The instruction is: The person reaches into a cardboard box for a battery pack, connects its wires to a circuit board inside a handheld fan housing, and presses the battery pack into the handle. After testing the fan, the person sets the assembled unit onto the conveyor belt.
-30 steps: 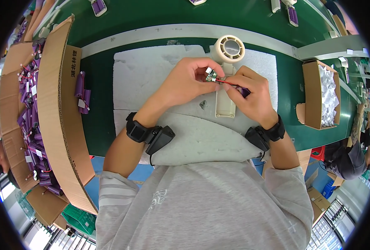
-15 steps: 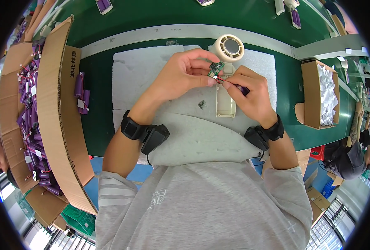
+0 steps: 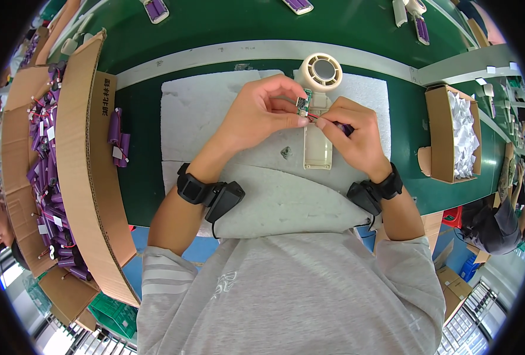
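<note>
My left hand pinches a small green circuit board between thumb and fingers. Closed beside it, my right hand grips the red and dark wires that run to the board. A purple battery shows partly under its fingers; the rest of it is hidden. Whether the wire plug is fully seated in the board, I cannot tell. Below both hands lies an open cream handle shell, joined to a round vented head like a handheld fan's. It rests on a white foam mat.
At left stands a tall cardboard box of purple batteries; a few batteries lie outside it. A smaller box holding white pieces is at right. A pale rail crosses behind the mat. A dark scrap lies on the foam.
The circuit board has turned to stand more upright in my left hand and now shows a different face. Both hands stay close together over the shell.
</note>
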A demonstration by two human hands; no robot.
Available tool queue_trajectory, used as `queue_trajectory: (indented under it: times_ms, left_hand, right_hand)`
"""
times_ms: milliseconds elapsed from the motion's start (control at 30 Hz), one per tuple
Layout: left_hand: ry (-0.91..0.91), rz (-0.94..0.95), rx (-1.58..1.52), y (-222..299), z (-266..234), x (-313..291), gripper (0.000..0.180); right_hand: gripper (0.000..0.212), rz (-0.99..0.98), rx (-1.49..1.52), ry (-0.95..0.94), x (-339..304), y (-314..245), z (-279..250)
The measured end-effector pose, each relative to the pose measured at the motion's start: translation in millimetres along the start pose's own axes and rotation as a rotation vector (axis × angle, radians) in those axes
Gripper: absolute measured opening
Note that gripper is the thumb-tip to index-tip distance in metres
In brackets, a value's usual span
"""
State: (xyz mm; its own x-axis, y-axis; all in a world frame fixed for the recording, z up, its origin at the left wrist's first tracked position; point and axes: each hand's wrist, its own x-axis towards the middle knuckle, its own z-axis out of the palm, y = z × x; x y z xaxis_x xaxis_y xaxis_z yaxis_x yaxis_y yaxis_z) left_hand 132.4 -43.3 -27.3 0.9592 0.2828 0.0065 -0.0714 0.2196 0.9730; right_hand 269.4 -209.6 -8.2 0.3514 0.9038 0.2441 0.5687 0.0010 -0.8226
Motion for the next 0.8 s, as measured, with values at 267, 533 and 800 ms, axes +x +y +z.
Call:
queue_trajectory:
  times_ms: [267, 533, 800]
  left_hand:
    - [0.038, -0.002, 0.128, 5, 8, 0, 0.034]
    - [0.092, 0.07, 0.283, 2, 15, -4, 0.033]
    - [0.158, 0.026, 0.271, 0, 14, -6, 0.026]
  right_hand:
    - [0.015, -0.101, -0.04, 0.087, -1, 6, 5]
    - [0.03, -0.143, -0.169, 0.188, 4, -3, 9]
    - [0.034, -0.047, -0.192, 0.197, 2, -3, 9]
